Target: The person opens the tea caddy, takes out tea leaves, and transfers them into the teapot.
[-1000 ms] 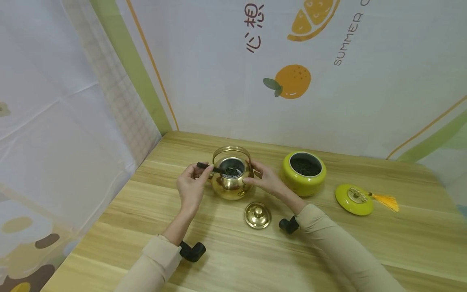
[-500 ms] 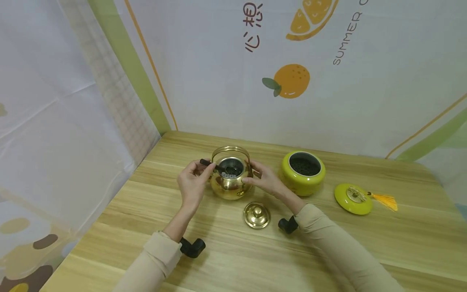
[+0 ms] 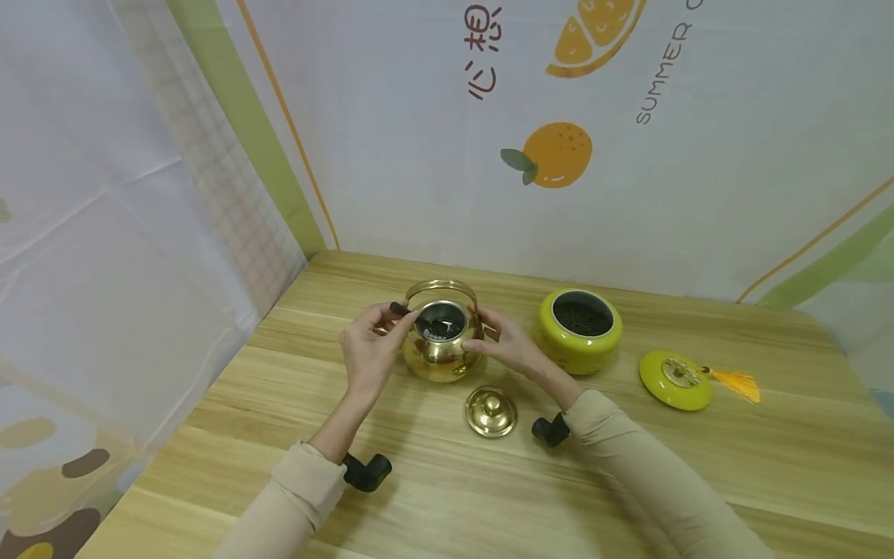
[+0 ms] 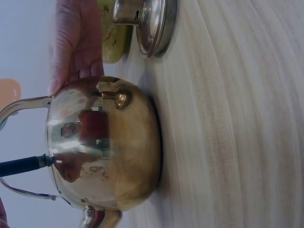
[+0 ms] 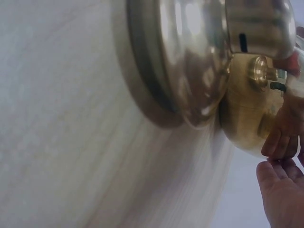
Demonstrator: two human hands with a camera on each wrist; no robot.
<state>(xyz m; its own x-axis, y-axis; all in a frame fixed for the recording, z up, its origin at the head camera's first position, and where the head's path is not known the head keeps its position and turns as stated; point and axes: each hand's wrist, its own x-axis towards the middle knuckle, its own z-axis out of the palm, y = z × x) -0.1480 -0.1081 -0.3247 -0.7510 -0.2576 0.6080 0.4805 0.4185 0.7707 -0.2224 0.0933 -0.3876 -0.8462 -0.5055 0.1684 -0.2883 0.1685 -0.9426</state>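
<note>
My left hand (image 3: 369, 341) pinches the black handle of a small spoon (image 3: 401, 309) at the left of a gold teapot (image 3: 440, 361). The spoon's far end reaches into the pot's round mouth, where a perforated strainer and dark leaves show. In the left wrist view the spoon handle (image 4: 21, 166) slants across the pot rim. My right hand (image 3: 510, 341) rests on the pot's right side, thumb towards the front and fingers extended behind. The right wrist view shows these fingertips (image 5: 275, 167) touching the gold wall. The pot's arched handle stands upright above the mouth.
A gold lid (image 3: 491, 411) lies on the wooden table (image 3: 447, 497) before the pot. Right of it stands an uncovered yellow-green jar (image 3: 576, 353) holding dark leaves. Its lid (image 3: 676, 380), with an orange tassel (image 3: 736, 384), lies farther right. A printed cloth hangs behind.
The spoon's handle has shifted slightly right and up, tilting more steeply, and its end has moved about inside the pot's mouth. My right hand and the teapot have stayed in place.
</note>
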